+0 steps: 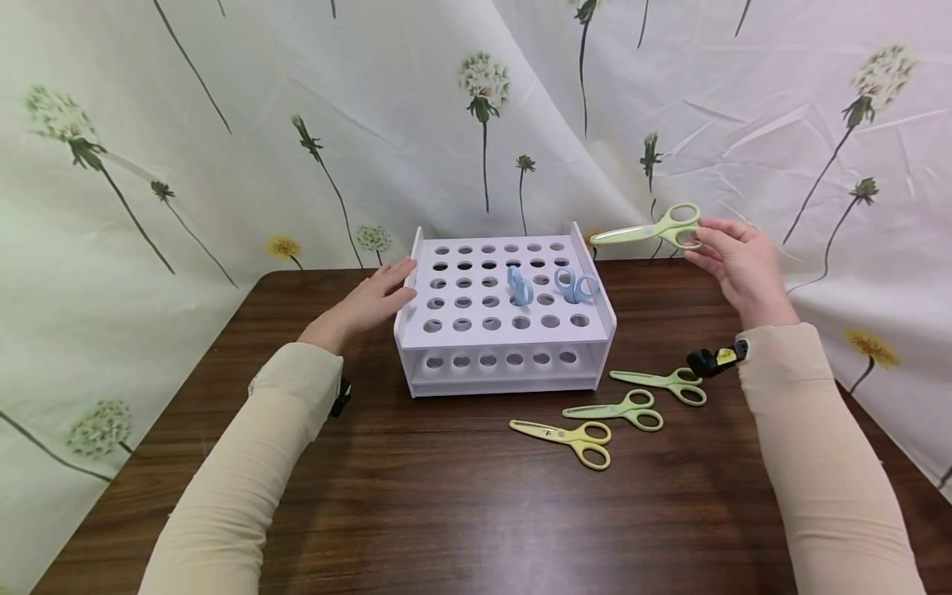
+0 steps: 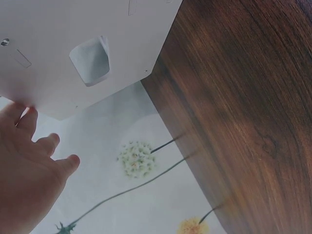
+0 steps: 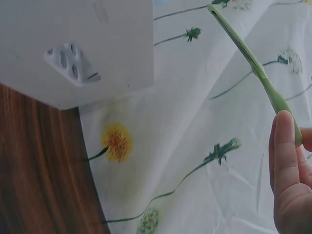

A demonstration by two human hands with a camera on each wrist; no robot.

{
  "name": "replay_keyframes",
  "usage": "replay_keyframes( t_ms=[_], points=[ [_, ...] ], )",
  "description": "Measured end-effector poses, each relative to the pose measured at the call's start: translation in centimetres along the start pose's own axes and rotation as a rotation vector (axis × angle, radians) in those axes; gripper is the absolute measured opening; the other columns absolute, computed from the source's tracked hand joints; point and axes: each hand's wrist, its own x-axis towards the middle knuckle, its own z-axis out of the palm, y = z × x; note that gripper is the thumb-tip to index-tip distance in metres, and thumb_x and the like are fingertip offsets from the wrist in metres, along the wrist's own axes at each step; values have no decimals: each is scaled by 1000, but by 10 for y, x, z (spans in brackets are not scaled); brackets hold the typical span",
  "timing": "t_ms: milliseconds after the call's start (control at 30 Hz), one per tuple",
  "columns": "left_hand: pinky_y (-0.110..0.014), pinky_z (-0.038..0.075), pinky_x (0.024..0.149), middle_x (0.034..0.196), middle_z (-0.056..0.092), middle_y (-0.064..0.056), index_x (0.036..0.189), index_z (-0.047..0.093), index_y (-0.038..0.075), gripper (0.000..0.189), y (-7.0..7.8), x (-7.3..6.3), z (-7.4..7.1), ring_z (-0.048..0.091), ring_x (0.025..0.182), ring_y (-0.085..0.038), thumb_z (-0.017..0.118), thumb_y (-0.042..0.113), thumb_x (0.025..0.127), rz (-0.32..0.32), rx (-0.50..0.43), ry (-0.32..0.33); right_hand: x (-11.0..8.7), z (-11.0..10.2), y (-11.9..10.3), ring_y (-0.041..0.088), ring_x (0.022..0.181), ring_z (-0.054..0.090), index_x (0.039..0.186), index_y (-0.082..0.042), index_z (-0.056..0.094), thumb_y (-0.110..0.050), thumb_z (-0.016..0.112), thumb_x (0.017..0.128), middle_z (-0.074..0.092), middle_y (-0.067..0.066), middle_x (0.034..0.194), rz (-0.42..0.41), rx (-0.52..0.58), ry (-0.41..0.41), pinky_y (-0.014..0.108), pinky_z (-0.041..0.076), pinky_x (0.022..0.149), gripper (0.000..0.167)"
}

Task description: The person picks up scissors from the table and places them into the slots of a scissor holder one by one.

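Note:
My right hand (image 1: 746,263) pinches a pair of light green scissors (image 1: 640,235) by one handle loop, blades pointing left, held up beside the rack's right side. The right wrist view shows the same green scissors (image 3: 258,68) edge-on between fingers and thumb. A white rack (image 1: 476,335) with rows of round holes stands at the table's middle. My left hand (image 1: 366,302) touches its left side panel with the fingers extended; the left wrist view shows fingertips at the panel's edge (image 2: 117,29). Two pairs of blue scissors (image 1: 520,286) stand in rack holes, loops up, the second blue pair (image 1: 575,286) further right.
On the dark wooden table (image 1: 416,496), in front of the rack, lie yellow scissors (image 1: 568,436), green scissors (image 1: 621,410) and another green pair (image 1: 665,382), blades pointing left. A white cloth (image 1: 416,124) with printed dandelions hangs behind and at the sides.

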Motion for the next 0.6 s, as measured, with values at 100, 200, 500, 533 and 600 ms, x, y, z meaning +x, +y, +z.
replay_keyframes(
  t_ms=[100,200,500,533,600],
  points=[
    [-49,-4,107,153,6,-4,149,13,13,58,0,1,1,-5,138,-28,35,34,99,0,-3,-1,2,10,-1,20,64,65,87,5,67,9,61,83,65,12,81,-15,-4,-10,28,54,61,8],
    [-50,-4,107,153,7,-5,149,13,13,59,-1,1,1,-4,138,-28,34,34,99,10,-1,2,4,20,-1,21,64,65,87,5,67,10,61,83,65,12,81,-31,-13,-29,28,54,60,9],
    [-52,-4,106,153,5,-7,149,12,12,59,-2,2,0,-6,137,-30,34,34,99,13,1,-8,8,45,-3,20,64,65,89,7,66,10,60,83,65,14,80,-76,-46,-87,28,54,60,9],
    [-52,-4,106,153,5,-7,149,12,12,59,-2,2,0,-6,137,-30,34,34,99,14,1,-7,8,47,-3,21,64,65,89,7,66,11,61,83,65,14,80,-77,-43,-92,28,54,60,9],
    [-52,-4,106,153,5,-7,149,12,12,59,-2,3,0,-5,137,-30,34,33,99,15,3,-9,8,52,-4,21,64,65,89,7,66,11,61,82,65,14,81,-81,-48,-102,28,54,60,9]
  ],
)
